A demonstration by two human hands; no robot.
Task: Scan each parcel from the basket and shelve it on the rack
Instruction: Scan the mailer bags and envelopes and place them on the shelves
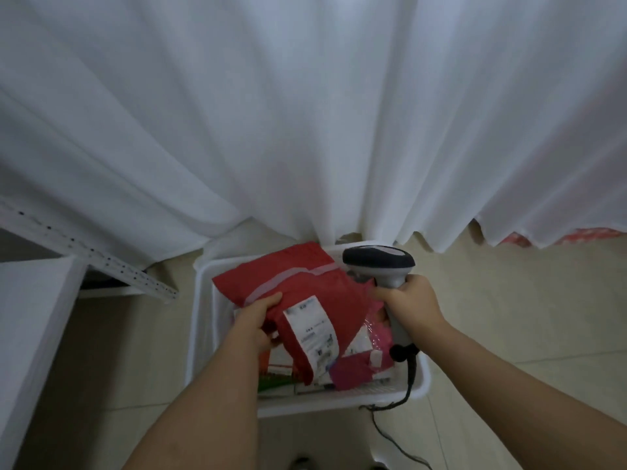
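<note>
A white curtain hangs in folds across the whole back of the view, down to a pale tiled floor. At the left stands one white rack, with a perforated upright slanting beside it. One white basket sits on the floor below the curtain; how many parcels lie in it cannot be told, but a pink one and white and green packs show. Above them is one red parcel, a soft crumpled bag with a grey tape strip and a white printed label facing up. The left hand has its grip closed on the bag's left edge. The right hand grips the handle of one grey and black scanner, its dark cable trailing over the basket rim to the floor.
</note>
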